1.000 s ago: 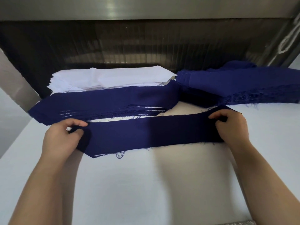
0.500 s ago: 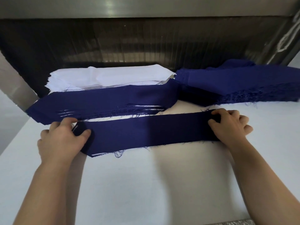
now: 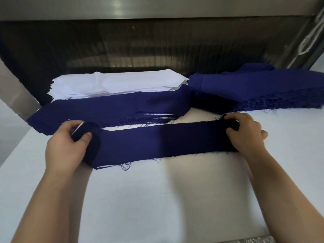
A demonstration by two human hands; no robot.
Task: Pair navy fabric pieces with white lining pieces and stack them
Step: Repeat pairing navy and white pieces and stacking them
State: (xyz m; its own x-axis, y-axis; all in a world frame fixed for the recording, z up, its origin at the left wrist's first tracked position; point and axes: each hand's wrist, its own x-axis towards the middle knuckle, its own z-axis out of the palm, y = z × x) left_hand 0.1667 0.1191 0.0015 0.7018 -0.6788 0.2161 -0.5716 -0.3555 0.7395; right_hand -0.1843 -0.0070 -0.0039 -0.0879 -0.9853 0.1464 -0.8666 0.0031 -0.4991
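Stretching navy strip [image 3: 157, 141]: long axis left to right on the white table [image 3: 157, 199], just in front of the paired stack [image 3: 114, 109], right end slightly farther.
Left hand [image 3: 64, 146]: pinches its left end.
Right hand [image 3: 247, 134]: fingers curl over its right end.

A broad stretch of white counter [image 3: 157, 207] lay open on the near side of the navy strip [image 3: 157, 141], gripped at its ends by the left hand [image 3: 64, 146] and right hand [image 3: 247, 135]. Beyond a narrow gap, a navy-topped stack [image 3: 114, 109], a white lining stack [image 3: 114, 83] and a navy pile [image 3: 254, 88] crowded the back, at the mouth of a dark recess [image 3: 157, 46] under a metal overhang [image 3: 157, 7].
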